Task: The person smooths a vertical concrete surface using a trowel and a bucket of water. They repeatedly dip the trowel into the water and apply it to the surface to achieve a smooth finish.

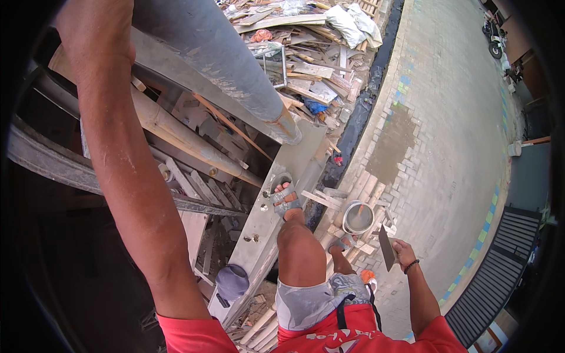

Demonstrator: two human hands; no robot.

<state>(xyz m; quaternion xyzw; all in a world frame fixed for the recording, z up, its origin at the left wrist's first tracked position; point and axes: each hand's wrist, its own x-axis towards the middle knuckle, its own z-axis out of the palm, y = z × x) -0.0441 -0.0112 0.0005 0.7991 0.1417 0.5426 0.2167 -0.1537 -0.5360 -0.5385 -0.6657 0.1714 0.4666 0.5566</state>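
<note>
My left hand is raised at the top left, beside a grey round column; its fingers are hidden at the picture's edge. My right hand grips a flat metal trowel at lower right. The column stands on a grey concrete ledge. One sandalled foot rests on this ledge, the other lower, on wooden boards. A bucket with grey contents sits beside the lower foot. A dark rounded object lies on the ledge at the bottom.
Bamboo poles cross a dark opening at left. A scrap wood heap fills the top middle, beside a dark drain channel. A paved lane runs down the right, with a parked motorbike and a dark metal gate.
</note>
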